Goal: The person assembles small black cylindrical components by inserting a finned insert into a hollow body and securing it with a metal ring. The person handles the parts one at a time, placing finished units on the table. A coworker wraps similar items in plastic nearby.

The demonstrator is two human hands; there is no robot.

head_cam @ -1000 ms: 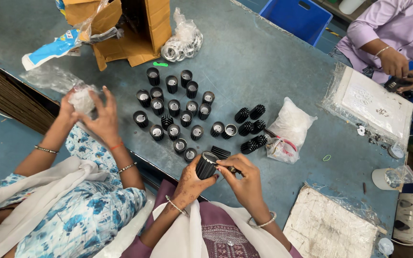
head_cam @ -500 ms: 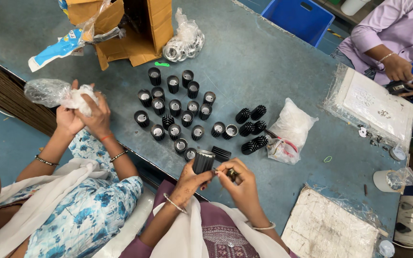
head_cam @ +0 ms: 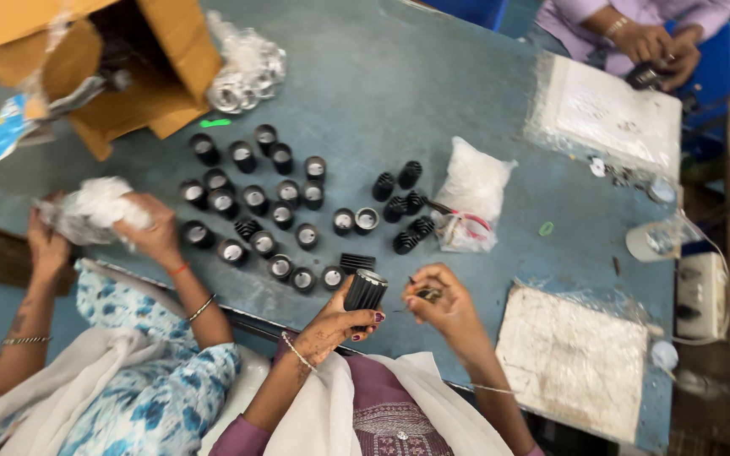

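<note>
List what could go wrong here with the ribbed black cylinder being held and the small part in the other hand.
1. The left hand holds the ribbed black cylinder near the table edge; a slip might drop it off.
2. The right hand pinches a small part that could be lost if dropped.
3. Upright black cylinders stand close together just ahead; a bump might topple some.

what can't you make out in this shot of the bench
Head view:
- Small dark part in the right hand: too small, wrapped by fingers.
- Contents of the torn brown cardboard box: dark inside, cut by the top edge.
- Crumpled clear plastic bag in a neighbour's hands: blurred, contents unclear.
</note>
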